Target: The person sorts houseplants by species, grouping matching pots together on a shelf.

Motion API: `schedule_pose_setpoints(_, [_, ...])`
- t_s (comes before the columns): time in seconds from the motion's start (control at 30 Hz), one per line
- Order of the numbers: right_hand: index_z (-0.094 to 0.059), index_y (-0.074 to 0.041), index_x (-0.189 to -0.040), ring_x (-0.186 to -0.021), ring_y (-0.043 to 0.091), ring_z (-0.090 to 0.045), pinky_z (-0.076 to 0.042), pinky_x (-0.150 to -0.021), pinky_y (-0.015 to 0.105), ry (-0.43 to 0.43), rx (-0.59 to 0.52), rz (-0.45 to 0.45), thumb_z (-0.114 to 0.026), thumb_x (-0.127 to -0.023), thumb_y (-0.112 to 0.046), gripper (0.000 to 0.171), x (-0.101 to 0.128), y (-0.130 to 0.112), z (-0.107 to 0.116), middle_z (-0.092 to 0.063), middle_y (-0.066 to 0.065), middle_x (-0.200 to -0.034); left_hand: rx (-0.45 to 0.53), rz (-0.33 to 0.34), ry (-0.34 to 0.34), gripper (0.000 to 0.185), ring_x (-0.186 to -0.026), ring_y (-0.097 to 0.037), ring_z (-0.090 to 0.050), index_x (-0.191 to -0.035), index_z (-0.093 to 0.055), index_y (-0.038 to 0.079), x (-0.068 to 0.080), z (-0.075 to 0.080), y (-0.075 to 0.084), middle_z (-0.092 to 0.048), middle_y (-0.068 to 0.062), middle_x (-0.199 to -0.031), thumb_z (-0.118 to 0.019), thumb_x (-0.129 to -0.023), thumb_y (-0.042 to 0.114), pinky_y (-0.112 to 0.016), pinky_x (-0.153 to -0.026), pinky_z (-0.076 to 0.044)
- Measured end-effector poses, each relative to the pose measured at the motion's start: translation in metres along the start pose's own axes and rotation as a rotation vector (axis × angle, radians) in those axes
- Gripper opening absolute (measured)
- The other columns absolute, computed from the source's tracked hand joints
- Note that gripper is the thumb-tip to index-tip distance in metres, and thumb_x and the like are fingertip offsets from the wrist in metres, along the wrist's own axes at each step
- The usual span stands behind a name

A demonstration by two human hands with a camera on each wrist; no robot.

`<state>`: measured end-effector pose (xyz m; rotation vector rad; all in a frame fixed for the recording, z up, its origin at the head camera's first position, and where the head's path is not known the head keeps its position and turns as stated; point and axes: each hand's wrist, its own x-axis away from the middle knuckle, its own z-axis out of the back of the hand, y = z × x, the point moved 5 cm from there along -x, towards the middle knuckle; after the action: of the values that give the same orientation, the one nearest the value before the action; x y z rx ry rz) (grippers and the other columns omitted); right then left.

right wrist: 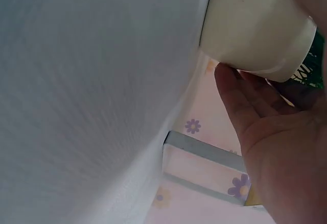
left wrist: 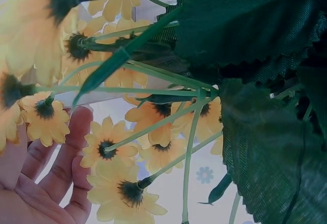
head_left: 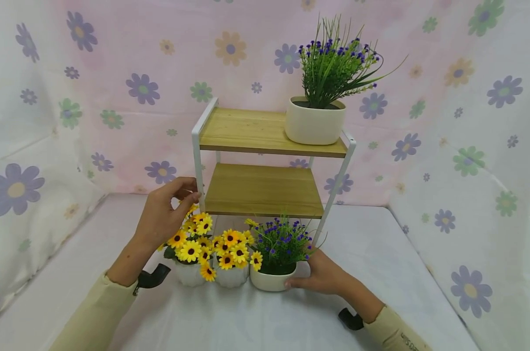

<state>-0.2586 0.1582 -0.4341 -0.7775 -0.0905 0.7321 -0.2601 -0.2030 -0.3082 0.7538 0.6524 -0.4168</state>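
My right hand (head_left: 324,273) grips a low cream pot (head_left: 267,280) of purple flowers (head_left: 282,239), thumb at its front and fingers curled round its far side. In the right wrist view, the fingers (right wrist: 240,96) lie against the cream wall of the pot (right wrist: 255,29). The left hand (head_left: 166,209) pinches the left white post of a two-tier wooden shelf (head_left: 265,190), just above yellow daisies (head_left: 190,243). Daisy stems and leaves (left wrist: 265,132) partly cover that hand (left wrist: 56,178) in the left wrist view.
Two white pots, one of them in the middle (head_left: 231,277), hold yellow daisies and stand left of the cream pot. A larger cream planter (head_left: 315,126) with purple flowers and grass occupies the top board's right end. Flower-printed cloth (head_left: 230,63) surrounds the white-covered table (head_left: 230,321).
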Motion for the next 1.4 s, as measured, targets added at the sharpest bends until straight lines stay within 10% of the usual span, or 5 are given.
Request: schedule_pose_setpoints(1.4, [-0.029,-0.033,-0.166,-0.147,0.024,-0.049,-0.053,-0.107,0.052,0.072,-0.043,0.097,-0.095,-0.082,-0.032,0.106,0.009,-0.03,0.046,-0.044,-0.007,-0.162,0.024,-0.02,0.007,0.025,-0.085,-0.023,-0.074,-0.126,-0.071,0.008,-0.002,0.0,0.002,-0.078,-0.007,-0.105,-0.071,-0.102,0.004,-0.016,-0.074,-0.05])
